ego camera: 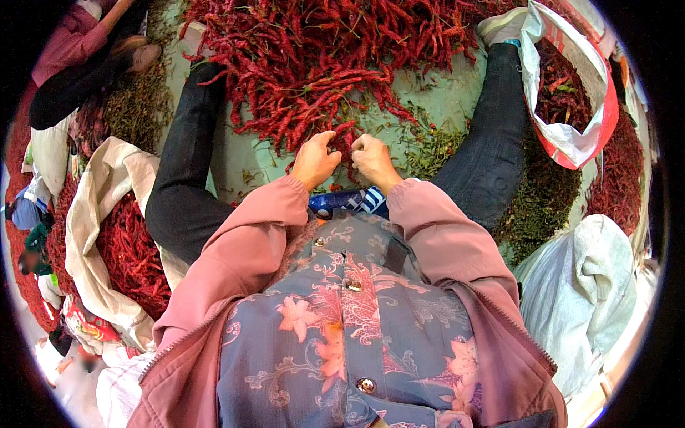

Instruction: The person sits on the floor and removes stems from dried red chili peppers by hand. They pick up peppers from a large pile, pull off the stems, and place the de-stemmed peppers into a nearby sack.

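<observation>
My left hand and my right hand are close together at the near edge of a heap of red chili peppers. The left thumb and index finger are apart, with red chilies showing in the gap between the two hands. On the right hand, the fingers are bent in towards the thumb, close to those chilies. Whether either hand grips a pepper is hidden by the fingers. Just to the right lies a small pile of green stems on the pale green floor covering.
At the left stands an open beige sack of red chilies. A white and red sack with chilies is at upper right, above a white sack. My outstretched legs flank the heap. Another person's leg is at upper left.
</observation>
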### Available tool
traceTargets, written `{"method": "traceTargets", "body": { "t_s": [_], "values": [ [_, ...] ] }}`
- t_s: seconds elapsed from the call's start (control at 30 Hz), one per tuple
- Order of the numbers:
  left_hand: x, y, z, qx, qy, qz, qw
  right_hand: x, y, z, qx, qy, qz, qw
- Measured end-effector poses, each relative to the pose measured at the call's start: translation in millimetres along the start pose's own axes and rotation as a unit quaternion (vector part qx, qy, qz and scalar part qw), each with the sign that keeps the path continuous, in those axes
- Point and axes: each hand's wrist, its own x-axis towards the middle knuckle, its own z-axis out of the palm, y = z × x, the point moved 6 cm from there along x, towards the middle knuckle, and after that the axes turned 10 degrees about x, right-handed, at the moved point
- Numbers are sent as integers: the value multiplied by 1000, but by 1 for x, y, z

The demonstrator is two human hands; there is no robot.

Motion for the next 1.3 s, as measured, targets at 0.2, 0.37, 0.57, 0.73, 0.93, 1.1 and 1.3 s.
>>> {"method": "traceTargets", "body": {
  "t_s": [0.2,0.37,0.57,0.73,0.93,1.1,1.3],
  "values": [
    [11,-4,12,67,-9,-4,998,9,13,-7,-10,58,17,998],
    [20,-14,23,104,-98,-61,988,4,-5,2,-49,8,0,999],
    [17,-26,23,-37,-39,-98,994,8,19,15,60,-44,50,996],
    [3,-23,9,-199,4,-128,972,-10,-28,11,53,-34,-41,997],
    [-11,4,-5,-443,5,-99,891,-27,-63,11,89,-37,-91,991],
    [-16,-3,-10,-496,12,-121,860,-32,-65,10,183,-77,-70,978],
    [-20,9,-22,-504,32,-88,859,-38,-56,3,372,-117,35,920]
  ]
}}
